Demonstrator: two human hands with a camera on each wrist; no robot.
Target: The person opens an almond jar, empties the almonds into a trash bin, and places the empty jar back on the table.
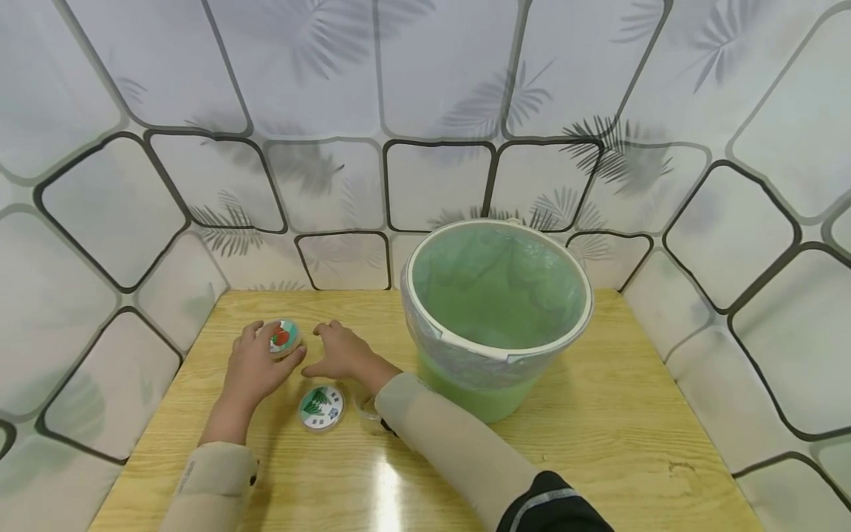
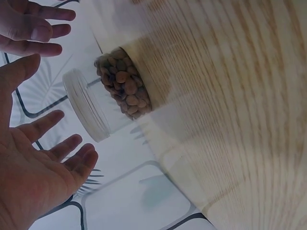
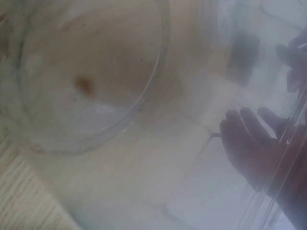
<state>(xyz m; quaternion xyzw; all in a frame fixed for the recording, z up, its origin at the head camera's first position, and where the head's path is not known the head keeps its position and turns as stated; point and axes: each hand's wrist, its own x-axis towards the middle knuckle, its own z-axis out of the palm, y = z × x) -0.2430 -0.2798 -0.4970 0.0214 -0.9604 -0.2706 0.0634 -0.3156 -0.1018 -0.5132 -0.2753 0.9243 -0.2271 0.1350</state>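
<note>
A clear jar [image 1: 286, 337] stands upright at the table's left, its round lid printed with a red picture. Small brown, flat bean-like pieces fill its lower part in the left wrist view. My left hand [image 1: 255, 369] reaches around the lid's left and near side; in its wrist view the fingers [image 2: 45, 125] look relaxed and a little apart from the jar. To the jar's right, my right hand [image 1: 346, 356] hovers with spread fingers, holding nothing. A round lid [image 1: 322, 408] with a green plant picture lies nearer me. An open clear container [image 1: 366, 408] is partly hidden by my right sleeve.
A large green bucket [image 1: 475, 395] with a clear bag liner stands right of centre on the wooden table [image 1: 618, 436]. Patterned cloth [image 1: 439, 185] walls off the back and both sides. A brown speck [image 3: 85, 86] shows inside the clear container.
</note>
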